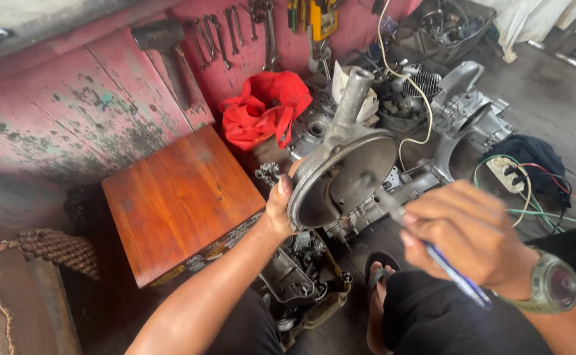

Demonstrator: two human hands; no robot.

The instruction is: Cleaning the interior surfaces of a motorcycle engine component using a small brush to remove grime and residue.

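My left hand point(278, 205) grips the near rim of a round grey metal engine cover point(344, 171), held tilted with its hollow face toward me and a short tube sticking up from its back. My right hand point(468, 236), with a grey wristwatch, holds a blue-handled tool point(447, 269); its metal shaft points into the hollow of the cover. Behind the cover lies a grey engine casing point(459, 105).
A red-brown wooden box point(176, 197) stands at left against a worn pink wall hung with wrenches point(219, 39) and a hammer point(166, 52). A red cloth bag point(265, 108), a tray of metal parts point(301, 279), coloured wires with a white plug point(511, 174) and my sandalled foot point(380, 289) lie around.
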